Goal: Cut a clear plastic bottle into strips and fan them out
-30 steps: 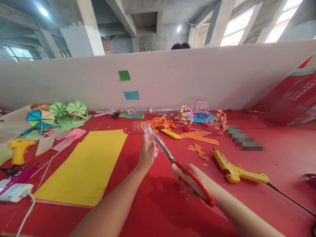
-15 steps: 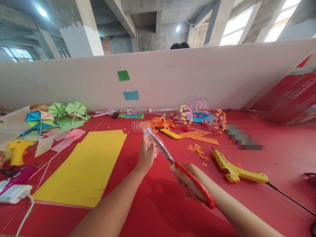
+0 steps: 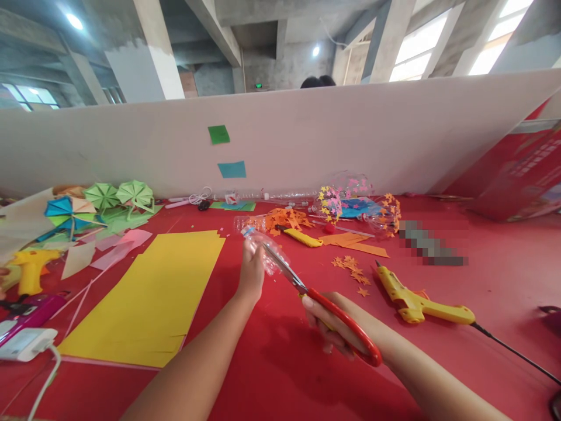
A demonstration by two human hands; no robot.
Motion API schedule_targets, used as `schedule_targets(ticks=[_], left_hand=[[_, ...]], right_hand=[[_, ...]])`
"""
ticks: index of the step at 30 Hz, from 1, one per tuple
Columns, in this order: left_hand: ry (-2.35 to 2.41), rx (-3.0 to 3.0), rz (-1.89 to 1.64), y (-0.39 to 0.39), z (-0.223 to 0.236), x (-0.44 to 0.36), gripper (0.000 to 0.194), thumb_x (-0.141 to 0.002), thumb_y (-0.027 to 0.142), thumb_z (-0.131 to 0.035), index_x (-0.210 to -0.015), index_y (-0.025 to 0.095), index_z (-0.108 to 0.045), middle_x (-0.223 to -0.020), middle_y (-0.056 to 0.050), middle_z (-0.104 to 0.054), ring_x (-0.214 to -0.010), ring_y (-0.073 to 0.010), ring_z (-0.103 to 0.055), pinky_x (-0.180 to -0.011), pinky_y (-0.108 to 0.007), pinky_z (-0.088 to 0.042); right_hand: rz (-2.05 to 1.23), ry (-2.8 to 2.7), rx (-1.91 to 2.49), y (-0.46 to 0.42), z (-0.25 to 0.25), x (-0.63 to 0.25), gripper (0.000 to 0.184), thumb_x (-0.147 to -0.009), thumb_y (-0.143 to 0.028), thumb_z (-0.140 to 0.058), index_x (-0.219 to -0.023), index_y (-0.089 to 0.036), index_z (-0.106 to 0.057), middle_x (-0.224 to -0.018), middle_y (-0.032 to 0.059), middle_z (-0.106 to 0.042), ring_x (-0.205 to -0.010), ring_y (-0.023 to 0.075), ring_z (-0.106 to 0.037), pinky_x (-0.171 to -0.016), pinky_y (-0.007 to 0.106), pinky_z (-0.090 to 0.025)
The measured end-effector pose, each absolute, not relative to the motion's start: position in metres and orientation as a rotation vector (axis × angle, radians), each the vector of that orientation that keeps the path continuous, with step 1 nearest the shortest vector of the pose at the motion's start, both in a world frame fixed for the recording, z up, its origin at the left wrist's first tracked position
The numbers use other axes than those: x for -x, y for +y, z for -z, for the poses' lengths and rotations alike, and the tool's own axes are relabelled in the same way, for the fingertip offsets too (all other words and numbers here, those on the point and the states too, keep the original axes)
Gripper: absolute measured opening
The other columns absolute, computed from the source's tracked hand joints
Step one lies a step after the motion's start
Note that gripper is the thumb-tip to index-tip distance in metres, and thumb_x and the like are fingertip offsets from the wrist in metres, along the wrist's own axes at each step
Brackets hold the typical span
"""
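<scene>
My left hand point(image 3: 253, 272) is closed around the neck end of a clear plastic bottle piece point(image 3: 275, 257) with a blue ring at its mouth. The piece tilts, its wide end toward the right. Red-handled scissors point(image 3: 337, 316) are in my right hand point(image 3: 335, 327), fingers wrapped in the handles. The blades point up and left and lie against the clear plastic, close to my left fingers. Whether the blade tips are inside or in front of the plastic, I cannot tell.
Yellow paper sheets point(image 3: 153, 292) lie at left. A yellow glue gun point(image 3: 416, 301) with a cord rests at right. Behind my hands are a yellow cutter knife point(image 3: 302, 237), orange paper stars point(image 3: 353, 269) and star-covered clear plastic pieces point(image 3: 385, 216). A white partition point(image 3: 280, 140) stands behind.
My left hand has shifted slightly left and turned the bottle piece, so its wide end now shows more to the right. The scissors have moved a little with it.
</scene>
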State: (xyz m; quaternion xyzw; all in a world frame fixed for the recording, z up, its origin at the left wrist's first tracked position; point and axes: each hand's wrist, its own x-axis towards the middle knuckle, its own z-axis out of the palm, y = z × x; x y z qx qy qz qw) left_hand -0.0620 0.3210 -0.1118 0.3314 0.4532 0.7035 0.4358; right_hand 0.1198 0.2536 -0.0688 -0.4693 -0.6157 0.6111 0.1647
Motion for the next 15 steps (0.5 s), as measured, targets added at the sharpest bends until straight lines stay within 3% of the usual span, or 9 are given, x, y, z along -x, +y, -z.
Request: schedule_targets(ticks=[5,10,15], left_hand=[[1.011,-0.669,-1.741,0.324,0.105,0.067,0.030,-0.068,0.027,-0.070,-0.092,0.024,-0.052,-0.093,0.000,-0.059,-0.091,-0.0154,-0.057,-0.082,-0.029,-0.043],[0.812,-0.566,-1.679,0.318,0.096,0.063,0.035,-0.061,0.015,-0.068,-0.091,0.021,-0.051,-0.084,0.000,-0.062,-0.078,-0.0144,-0.061,-0.080,-0.032,-0.047],[0.829,-0.594,-1.594,0.317,0.095,0.063,0.043,-0.065,0.015,-0.067,-0.105,0.024,-0.052,-0.083,0.000,-0.063,-0.074,-0.0144,-0.063,-0.078,-0.034,-0.051]], right_hand=[[-1.420,-1.832,1.477,0.263,0.068,-0.122,0.052,-0.075,-0.071,-0.049,-0.063,-0.021,-0.040,-0.041,-0.0089,-0.036,-0.034,0.0068,-0.034,-0.039,0.021,-0.026],[-1.042,-1.984,1.649,0.277,0.072,-0.126,0.052,-0.073,-0.068,-0.055,-0.059,-0.021,-0.038,-0.050,-0.0050,-0.037,-0.046,0.0100,-0.037,-0.045,0.023,-0.023],[-0.833,-2.086,1.756,0.277,0.075,-0.124,0.049,-0.074,-0.064,-0.056,-0.057,-0.021,-0.041,-0.054,-0.0021,-0.042,-0.052,0.0125,-0.036,-0.048,0.025,-0.022]])
